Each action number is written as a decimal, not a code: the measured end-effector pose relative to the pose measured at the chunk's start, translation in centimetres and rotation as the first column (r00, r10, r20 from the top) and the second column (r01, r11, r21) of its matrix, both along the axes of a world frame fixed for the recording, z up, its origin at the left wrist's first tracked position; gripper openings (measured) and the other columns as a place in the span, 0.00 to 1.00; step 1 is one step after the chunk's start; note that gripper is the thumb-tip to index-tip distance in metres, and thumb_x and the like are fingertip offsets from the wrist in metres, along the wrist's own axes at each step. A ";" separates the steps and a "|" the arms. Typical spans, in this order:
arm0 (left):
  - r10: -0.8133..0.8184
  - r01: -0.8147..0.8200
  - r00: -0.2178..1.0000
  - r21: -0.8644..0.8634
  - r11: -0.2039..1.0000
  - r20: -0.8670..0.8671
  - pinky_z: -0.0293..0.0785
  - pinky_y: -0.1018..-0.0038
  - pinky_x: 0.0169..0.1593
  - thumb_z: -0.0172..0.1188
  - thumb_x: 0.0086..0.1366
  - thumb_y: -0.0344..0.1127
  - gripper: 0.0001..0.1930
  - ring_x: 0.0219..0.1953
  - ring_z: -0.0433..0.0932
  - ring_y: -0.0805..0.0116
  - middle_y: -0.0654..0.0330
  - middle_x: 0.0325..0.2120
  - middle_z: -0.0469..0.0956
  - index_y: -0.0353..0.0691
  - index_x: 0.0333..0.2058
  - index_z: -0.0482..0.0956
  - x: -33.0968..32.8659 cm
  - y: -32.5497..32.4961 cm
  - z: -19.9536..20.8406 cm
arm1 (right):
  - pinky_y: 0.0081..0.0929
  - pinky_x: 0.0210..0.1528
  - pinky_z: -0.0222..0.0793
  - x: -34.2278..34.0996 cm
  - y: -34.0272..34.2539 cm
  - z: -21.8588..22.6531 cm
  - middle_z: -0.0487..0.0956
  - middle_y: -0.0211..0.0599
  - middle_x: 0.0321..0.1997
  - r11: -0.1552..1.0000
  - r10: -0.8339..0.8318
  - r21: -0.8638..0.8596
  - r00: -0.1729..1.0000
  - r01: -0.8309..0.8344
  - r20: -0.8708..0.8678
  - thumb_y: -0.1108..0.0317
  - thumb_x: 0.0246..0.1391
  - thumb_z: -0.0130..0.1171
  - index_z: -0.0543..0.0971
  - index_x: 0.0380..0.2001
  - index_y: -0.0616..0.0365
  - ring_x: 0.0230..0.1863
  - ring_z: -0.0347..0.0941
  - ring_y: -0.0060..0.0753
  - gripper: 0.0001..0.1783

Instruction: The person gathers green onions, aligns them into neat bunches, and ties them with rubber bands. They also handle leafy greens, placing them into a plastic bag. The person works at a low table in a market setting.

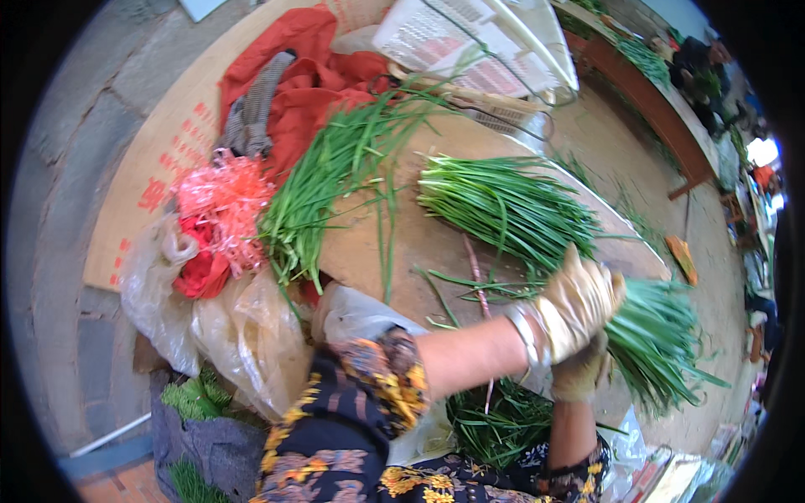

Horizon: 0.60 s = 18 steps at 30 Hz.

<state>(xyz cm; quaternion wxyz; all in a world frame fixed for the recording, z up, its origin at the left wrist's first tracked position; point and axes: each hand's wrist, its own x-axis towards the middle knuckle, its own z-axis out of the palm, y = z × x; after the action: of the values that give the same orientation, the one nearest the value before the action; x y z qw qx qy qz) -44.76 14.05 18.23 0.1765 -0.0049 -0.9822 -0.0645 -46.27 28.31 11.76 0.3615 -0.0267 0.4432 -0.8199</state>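
Observation:
My left hand [577, 303], in a pale glove, has its fingers bent round the near end of a bunch of garlic chives [658, 339]. Just below it, my right hand [580, 370], in a dirtier glove, closes on the same bunch from underneath; its fingers are partly hidden. The long green leaves fan out to the right, past the board's edge. Another thick bunch of garlic chives [503, 205] lies on the wooden board [369, 239], its pale stem ends to the left. A pink strip of tie [478, 281] lies on the board near my left wrist.
Loose chives [335, 172] lie across the board's left half, beside pink shredded ties [226, 205], red cloth [293, 84] and clear plastic bags [247, 331]. A white basket [478, 46] stands at the far side. Dark greens [503, 423] sit below my arms. Other people work at the far right.

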 end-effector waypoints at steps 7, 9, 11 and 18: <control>0.021 -0.092 0.980 -0.354 0.931 -0.199 0.72 0.52 0.53 0.51 0.64 0.36 0.18 0.34 0.79 0.61 0.59 0.30 0.77 0.39 0.51 0.70 0.5 -14.6 -0.4 | 0.43 0.72 0.53 -1.3 -15.3 -1.8 0.66 0.35 0.70 0.912 0.262 -0.281 0.951 -0.300 -0.165 0.48 0.61 0.54 0.62 0.67 0.54 0.69 0.61 0.37 0.37; 0.048 -0.121 0.981 -0.399 0.909 -0.189 0.73 0.52 0.50 0.52 0.64 0.36 0.17 0.34 0.80 0.61 0.59 0.31 0.78 0.42 0.51 0.71 0.1 -18.9 -2.7 | 0.40 0.68 0.58 -0.6 -19.2 -2.1 0.70 0.36 0.65 0.888 0.370 -0.287 0.929 -0.360 -0.022 0.52 0.61 0.56 0.64 0.66 0.57 0.64 0.66 0.37 0.34; 0.150 -0.149 0.988 -0.362 0.920 -0.026 0.71 0.50 0.49 0.53 0.63 0.36 0.18 0.34 0.81 0.62 0.60 0.33 0.79 0.44 0.53 0.72 0.1 -22.1 -5.7 | 0.33 0.57 0.70 0.6 -20.5 -1.5 0.76 0.34 0.55 0.903 0.429 -0.005 0.899 -0.430 0.093 0.61 0.59 0.59 0.69 0.63 0.57 0.52 0.74 0.32 0.29; 0.339 -0.280 0.939 -0.440 0.853 0.061 0.62 0.45 0.56 0.52 0.64 0.35 0.21 0.43 0.79 0.62 0.62 0.37 0.78 0.46 0.57 0.69 0.9 -23.6 -11.8 | 0.55 0.67 0.57 -2.5 -19.7 2.2 0.72 0.49 0.58 0.891 0.454 0.432 -0.285 0.141 -0.844 0.65 0.37 0.72 0.70 0.60 0.56 0.61 0.67 0.55 0.42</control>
<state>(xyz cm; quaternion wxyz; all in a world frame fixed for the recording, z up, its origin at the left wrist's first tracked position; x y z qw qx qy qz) -43.90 -9.53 6.39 0.1118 0.1195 -0.9699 0.1801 -48.76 8.62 13.96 -0.0268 -0.6556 0.6877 -0.3106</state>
